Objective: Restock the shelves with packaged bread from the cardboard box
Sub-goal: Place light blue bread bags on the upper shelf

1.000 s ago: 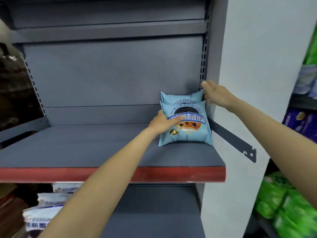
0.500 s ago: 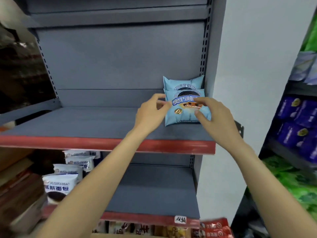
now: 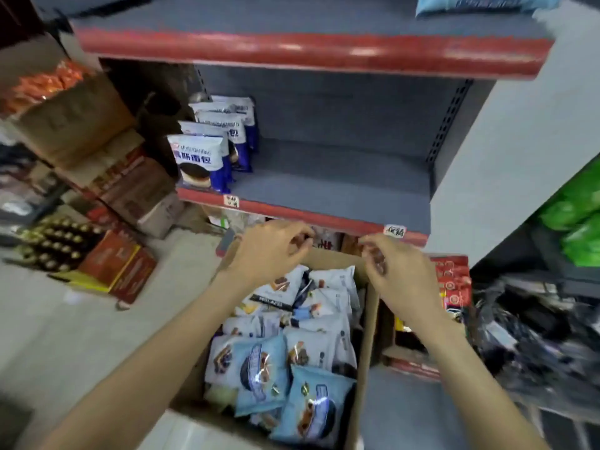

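Observation:
The cardboard box [image 3: 365, 345] stands on the floor below me, filled with several bread packs, light blue ones [image 3: 310, 407] at the near end and white ones [image 3: 328, 287] farther in. My left hand [image 3: 269, 251] and my right hand [image 3: 394, 274] hover over the box's far end with loosely curled fingers, holding nothing. The light blue packs [image 3: 480, 3] on the upper shelf [image 3: 292, 47] show only at the top edge. White and blue bread packs [image 3: 207, 154] stand on the left of the middle shelf [image 3: 324, 193].
Stacked cardboard cartons [image 3: 107, 170] and a crate of bottles [image 3: 55, 241] crowd the floor on the left. A red box [image 3: 453, 280] sits right of the bread box. Green packs [image 3: 581, 219] fill the neighbouring rack on the right.
Both hands have left the light blue packs on the upper shelf and dropped over the box. My view has tilted down from the shelf to the box.

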### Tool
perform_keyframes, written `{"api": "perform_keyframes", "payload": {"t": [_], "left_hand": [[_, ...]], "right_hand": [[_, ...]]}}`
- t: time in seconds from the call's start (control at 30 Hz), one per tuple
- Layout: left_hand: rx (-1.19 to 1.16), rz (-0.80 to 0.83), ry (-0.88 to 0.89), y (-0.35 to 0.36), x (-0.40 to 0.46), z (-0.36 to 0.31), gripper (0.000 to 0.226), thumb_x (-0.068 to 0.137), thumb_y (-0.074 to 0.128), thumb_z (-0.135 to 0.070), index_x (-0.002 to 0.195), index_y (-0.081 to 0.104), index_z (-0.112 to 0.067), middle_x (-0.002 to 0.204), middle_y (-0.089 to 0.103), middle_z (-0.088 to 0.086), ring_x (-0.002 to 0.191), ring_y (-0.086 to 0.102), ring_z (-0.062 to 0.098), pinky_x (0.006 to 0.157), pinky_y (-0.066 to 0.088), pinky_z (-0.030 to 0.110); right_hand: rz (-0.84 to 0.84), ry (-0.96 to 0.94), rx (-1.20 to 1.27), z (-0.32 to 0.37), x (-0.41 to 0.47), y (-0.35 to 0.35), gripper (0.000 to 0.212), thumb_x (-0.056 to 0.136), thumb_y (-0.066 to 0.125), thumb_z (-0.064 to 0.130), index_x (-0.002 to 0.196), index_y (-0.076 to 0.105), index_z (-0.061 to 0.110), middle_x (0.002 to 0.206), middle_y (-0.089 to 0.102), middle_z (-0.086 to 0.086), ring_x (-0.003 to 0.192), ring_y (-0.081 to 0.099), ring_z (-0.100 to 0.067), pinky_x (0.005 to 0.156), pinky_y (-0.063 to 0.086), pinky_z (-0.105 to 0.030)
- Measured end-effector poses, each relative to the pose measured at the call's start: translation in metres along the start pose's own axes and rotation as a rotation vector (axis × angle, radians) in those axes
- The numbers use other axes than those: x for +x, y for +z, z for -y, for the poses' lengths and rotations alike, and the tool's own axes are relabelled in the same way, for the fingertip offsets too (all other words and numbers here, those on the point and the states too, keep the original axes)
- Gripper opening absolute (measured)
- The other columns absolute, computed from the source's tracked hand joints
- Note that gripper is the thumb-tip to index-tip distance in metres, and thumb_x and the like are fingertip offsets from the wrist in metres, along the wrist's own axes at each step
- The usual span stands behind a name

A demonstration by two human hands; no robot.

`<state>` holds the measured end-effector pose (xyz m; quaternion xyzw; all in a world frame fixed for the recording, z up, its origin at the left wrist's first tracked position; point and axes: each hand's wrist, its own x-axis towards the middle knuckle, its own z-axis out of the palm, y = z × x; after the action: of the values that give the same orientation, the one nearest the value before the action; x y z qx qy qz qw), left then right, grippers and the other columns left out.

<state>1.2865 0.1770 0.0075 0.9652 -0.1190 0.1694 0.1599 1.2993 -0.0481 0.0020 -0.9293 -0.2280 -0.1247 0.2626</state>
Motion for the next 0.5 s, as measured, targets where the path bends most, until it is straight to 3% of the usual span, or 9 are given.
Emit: {"api": "perform_keyframes", "payload": {"t": [0.07,0.13,0.33,0.5], "left_hand": [[-0.012,0.284,-0.152,0.021,-0.038,0.028,0.039,0.082,0.038,-0.048,0.102,0.067,-0.031,0.087,0.071,-0.012,0.077,0.067,0.012,0.063,0.053,0.029],[0.017,0.442,-0.236,0.038,-0.074,0.053,0.029,0.088,0.048,-0.042,0.11,0.064,-0.031,0.099,0.07,-0.013,0.091,0.065,0.011,0.077,0.052,0.03],[-0.204,0.684,-0.532,0.094,-0.162,0.108,0.035,0.089,0.06,-0.028,0.124,0.056,-0.024,0.121,0.061,-0.005,0.107,0.058,0.014,0.083,0.045,0.025],[-0.287,0.829,-0.601,0.144,-0.206,0.137,0.071,0.081,0.071,-0.03,0.142,0.035,-0.021,0.143,0.041,0.007,0.13,0.04,0.024,0.102,0.039,0.038]], "right_hand": [[0.234,0.071,0.003,0.0,-0.027,0.035,0.023,0.089,0.054,0.021,0.111,0.062,0.021,0.101,0.068,0.0,0.088,0.065,-0.023,0.066,0.051,-0.033],[0.402,0.126,0.028,0.005,-0.05,0.066,0.027,0.092,0.051,0.023,0.119,0.058,0.021,0.112,0.063,0.0,0.097,0.061,-0.021,0.068,0.048,-0.032],[0.729,0.282,0.014,0.018,-0.108,0.155,0.039,0.091,0.055,0.023,0.129,0.047,0.024,0.127,0.053,-0.001,0.114,0.052,-0.022,0.086,0.044,-0.033],[1.066,0.211,-0.185,0.005,-0.144,0.211,0.084,0.082,0.068,0.03,0.148,0.016,0.02,0.15,0.027,-0.003,0.139,0.025,-0.022,0.11,0.026,-0.038]]}}
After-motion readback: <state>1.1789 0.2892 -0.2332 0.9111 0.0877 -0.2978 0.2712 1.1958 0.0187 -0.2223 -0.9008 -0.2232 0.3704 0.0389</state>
